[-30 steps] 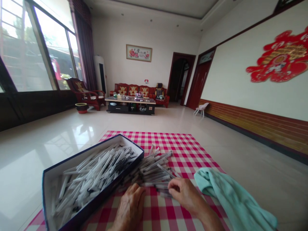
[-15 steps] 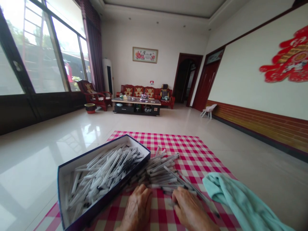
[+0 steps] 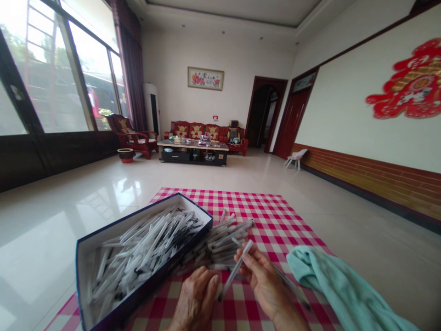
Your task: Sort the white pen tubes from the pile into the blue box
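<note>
My right hand (image 3: 263, 278) is raised over the checkered cloth, thumb and fingers closed on a translucent white pen (image 3: 234, 272). The pen slants, its dark end low and to the left. My left hand (image 3: 195, 294) rests on the cloth with fingers curled; anything inside it is hidden. Just beyond both hands lies a loose pile of similar pens (image 3: 223, 241), some with black ends. A long box (image 3: 80, 280) with a dark blue edge stands to the left, filled with many translucent pens or pen barrels (image 3: 151, 248).
A pink-and-white checkered cloth (image 3: 262, 207) covers the work surface. To the right lies a crumpled mint-green cloth (image 3: 330, 280). Farther off on the tiled floor stand a low table (image 3: 193, 146), a wooden sofa (image 3: 179, 131) and a small stool (image 3: 296, 157).
My right hand has lifted from the pile and turned, now with a pen in its fingers. My left hand stays in nearly the same place. The view has shifted slightly.
</note>
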Tool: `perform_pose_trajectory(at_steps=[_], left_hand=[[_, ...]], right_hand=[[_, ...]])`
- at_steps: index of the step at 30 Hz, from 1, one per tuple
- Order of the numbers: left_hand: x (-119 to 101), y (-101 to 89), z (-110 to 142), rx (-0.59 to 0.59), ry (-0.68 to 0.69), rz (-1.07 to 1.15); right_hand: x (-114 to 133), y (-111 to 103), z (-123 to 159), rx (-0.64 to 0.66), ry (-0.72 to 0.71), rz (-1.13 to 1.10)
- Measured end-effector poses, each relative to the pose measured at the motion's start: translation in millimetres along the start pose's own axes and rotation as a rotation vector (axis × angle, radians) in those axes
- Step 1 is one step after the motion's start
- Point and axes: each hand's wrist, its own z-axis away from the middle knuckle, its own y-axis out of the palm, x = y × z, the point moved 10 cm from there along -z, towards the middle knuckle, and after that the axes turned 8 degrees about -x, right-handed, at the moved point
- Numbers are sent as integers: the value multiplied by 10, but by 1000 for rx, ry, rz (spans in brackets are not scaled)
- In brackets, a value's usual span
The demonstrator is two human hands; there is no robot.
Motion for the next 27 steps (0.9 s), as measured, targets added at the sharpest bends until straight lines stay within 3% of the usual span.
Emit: perform_pose_trajectory(at_steps=[4, 7, 10, 15, 20, 27], left_hand=[[-96, 10, 3, 58, 31, 81], [-109, -31, -13, 2, 56, 87], [-96, -55, -14, -53, 73, 81], [-87, -46, 5, -59, 93, 37], [-31, -70, -17, -74, 53, 27], [-157, -84, -14, -17, 159, 20]], right_hand=[[-105, -118, -81, -94, -14, -135], [-154, -154, -77, -135, -43, -196], [-257, -66, -8, -76, -46, -150], [-405, 206, 176, 124, -87, 140], [-491, 189, 175, 120, -30, 118], [-563, 75, 102, 39, -13, 100]])
